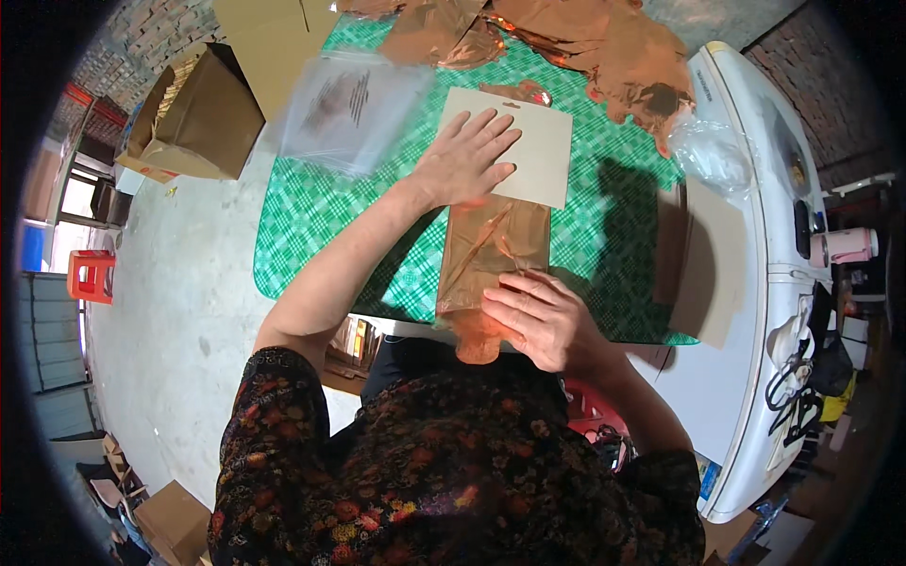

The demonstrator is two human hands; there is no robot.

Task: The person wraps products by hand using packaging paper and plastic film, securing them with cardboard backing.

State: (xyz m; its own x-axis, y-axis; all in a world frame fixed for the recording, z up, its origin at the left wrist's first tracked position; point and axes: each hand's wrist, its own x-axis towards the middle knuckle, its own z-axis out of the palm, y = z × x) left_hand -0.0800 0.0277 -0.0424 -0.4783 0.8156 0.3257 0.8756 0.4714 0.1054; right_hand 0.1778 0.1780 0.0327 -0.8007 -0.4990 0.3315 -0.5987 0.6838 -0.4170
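**Slick and limp: best taken by the edges**

The green-checked worktop [321, 217] carries copper-coloured foil [486, 250], seemingly light, slippery and easily creased; a pale card [545, 156], likely stiffer, covers its far end. Edges should grip best. The left hand [467, 156] presses the card, fingers spread, grasping nothing; the right hand [536, 321] rests half-curled on the foil, any pinch hidden.

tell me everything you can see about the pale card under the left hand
The pale card is a flat, cream-coloured rectangle that looks like paperboard, with a small hanging slot near its far edge. It lies slightly turned over the green patterned tabletop. The left hand is spread over its left part. Copper-coloured film shows at its near edge; whether they are joined is unclear.
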